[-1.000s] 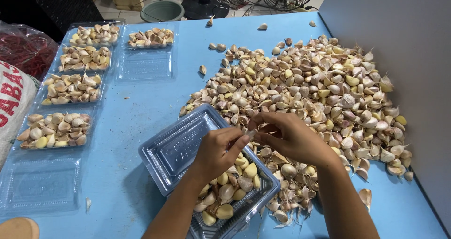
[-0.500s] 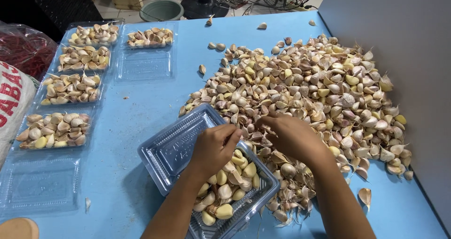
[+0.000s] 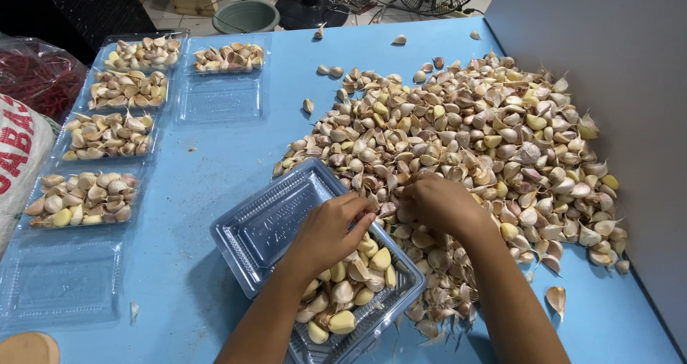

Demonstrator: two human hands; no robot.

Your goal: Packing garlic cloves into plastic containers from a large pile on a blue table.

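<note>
Garlic cloves (image 3: 472,142) lie heaped across the right half of the blue worktop (image 3: 236,156), and from the head view, the only one I have, I judge I am midway through filling a clear plastic tray (image 3: 286,221) that sits tilted at the pile's near edge. My left hand (image 3: 333,228) hovers over the tray, fingers curled together above the cloves already in its near end; whether that grip pinches a clove I cannot tell, since the fingertips fold under. My right hand (image 3: 436,203) rests palm-down on the edge of the pile just beside the tray, fingers bent into the cloves, and whether that grip has closed on any is hidden too. The tray's far end is bare, so it looks roughly half full. To the left stand filled trays (image 3: 107,135) in a column, with two empty trays (image 3: 218,99) among them, and a bag of red chillies (image 3: 36,70) at the corner. The next move, as I judge it, calls for raking more cloves from the pile over the tray's rim without tipping the light tray.
</note>
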